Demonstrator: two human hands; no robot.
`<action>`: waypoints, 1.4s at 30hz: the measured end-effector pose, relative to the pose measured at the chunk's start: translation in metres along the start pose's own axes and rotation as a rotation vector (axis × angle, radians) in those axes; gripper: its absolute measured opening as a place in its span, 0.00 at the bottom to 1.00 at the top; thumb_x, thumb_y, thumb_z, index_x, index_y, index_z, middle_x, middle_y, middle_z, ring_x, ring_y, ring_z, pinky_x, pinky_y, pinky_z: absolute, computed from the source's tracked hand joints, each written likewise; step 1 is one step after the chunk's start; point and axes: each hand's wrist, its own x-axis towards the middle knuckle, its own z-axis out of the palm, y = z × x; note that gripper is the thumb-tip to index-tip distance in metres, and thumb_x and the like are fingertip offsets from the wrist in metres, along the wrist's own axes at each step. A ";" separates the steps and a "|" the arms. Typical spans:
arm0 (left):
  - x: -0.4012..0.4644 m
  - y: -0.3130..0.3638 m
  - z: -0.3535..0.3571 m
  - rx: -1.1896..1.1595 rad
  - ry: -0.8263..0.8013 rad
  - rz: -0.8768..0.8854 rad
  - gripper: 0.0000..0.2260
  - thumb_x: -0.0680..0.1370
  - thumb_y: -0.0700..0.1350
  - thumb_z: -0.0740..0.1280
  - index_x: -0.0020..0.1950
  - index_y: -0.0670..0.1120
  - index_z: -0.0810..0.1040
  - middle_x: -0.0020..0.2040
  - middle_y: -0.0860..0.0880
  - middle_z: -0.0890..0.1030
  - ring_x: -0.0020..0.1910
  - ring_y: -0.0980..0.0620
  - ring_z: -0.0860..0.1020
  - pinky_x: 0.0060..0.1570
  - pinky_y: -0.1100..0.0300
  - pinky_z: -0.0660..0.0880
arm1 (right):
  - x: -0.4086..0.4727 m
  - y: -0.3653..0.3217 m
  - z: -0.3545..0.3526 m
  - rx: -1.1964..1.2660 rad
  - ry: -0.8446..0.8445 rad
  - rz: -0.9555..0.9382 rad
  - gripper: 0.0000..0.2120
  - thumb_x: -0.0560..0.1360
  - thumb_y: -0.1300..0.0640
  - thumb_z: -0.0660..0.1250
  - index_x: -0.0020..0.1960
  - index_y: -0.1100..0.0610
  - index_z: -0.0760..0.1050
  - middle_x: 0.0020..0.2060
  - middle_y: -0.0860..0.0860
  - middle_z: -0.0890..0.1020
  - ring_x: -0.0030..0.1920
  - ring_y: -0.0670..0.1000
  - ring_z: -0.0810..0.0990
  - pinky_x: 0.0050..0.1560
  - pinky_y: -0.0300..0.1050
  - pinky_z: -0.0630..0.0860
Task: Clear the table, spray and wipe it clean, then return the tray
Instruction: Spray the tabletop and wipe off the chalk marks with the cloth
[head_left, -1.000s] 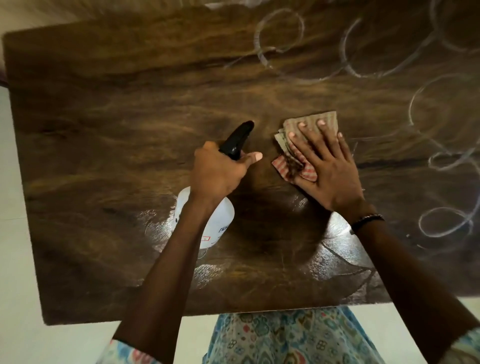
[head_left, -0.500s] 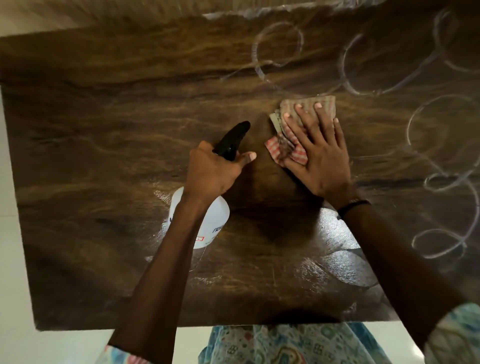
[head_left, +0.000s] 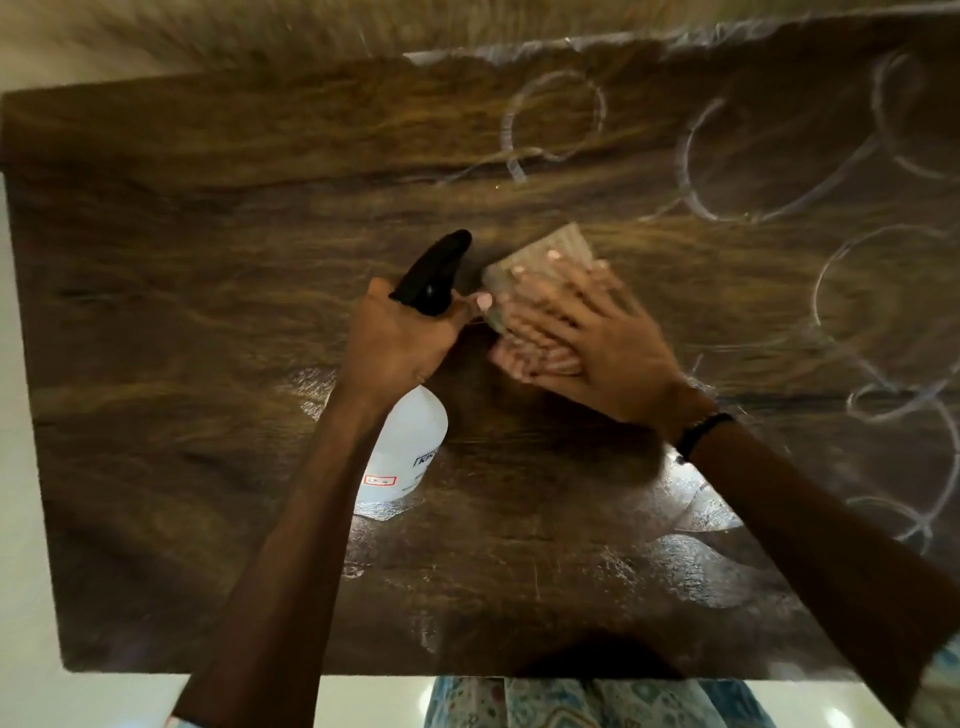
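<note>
My left hand (head_left: 400, 338) grips the neck of a white spray bottle (head_left: 410, 447) with a black trigger head (head_left: 434, 273), held over the middle of the dark wooden table (head_left: 182, 364). Just right of it, my right hand (head_left: 592, 332) presses flat on a folded tan and red checked cloth (head_left: 540, 254) on the tabletop. The hand and cloth are blurred by motion. Most of the cloth is hidden under my fingers. No tray is in view.
White ring-shaped streaks (head_left: 556, 119) mark the far and right parts of the table. Wet shiny patches (head_left: 691, 566) lie near the front edge. Pale floor (head_left: 21, 519) shows to the left and in front of the table.
My right hand has slid the cloth forward and then leftward, ending close beside the spray bottle's head. My left hand has kept its grip on the bottle.
</note>
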 end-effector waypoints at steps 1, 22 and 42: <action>0.002 0.003 0.000 -0.001 0.003 0.010 0.24 0.66 0.54 0.76 0.56 0.41 0.78 0.38 0.45 0.80 0.46 0.44 0.82 0.34 0.62 0.73 | -0.004 0.010 -0.004 -0.008 0.002 0.035 0.32 0.76 0.34 0.51 0.77 0.46 0.58 0.77 0.50 0.60 0.78 0.56 0.54 0.75 0.60 0.54; 0.034 0.046 0.007 0.070 -0.014 0.017 0.33 0.63 0.59 0.76 0.60 0.41 0.74 0.52 0.37 0.81 0.52 0.36 0.80 0.35 0.58 0.75 | 0.025 0.051 -0.017 -0.021 0.042 0.130 0.34 0.75 0.34 0.51 0.78 0.47 0.55 0.77 0.50 0.58 0.78 0.56 0.53 0.75 0.60 0.54; 0.065 0.066 -0.010 0.042 -0.001 0.050 0.35 0.65 0.57 0.76 0.67 0.44 0.70 0.56 0.36 0.80 0.34 0.49 0.80 0.24 0.65 0.69 | 0.141 0.065 -0.036 0.070 0.039 0.315 0.37 0.73 0.30 0.43 0.78 0.45 0.53 0.78 0.47 0.54 0.78 0.55 0.47 0.76 0.59 0.45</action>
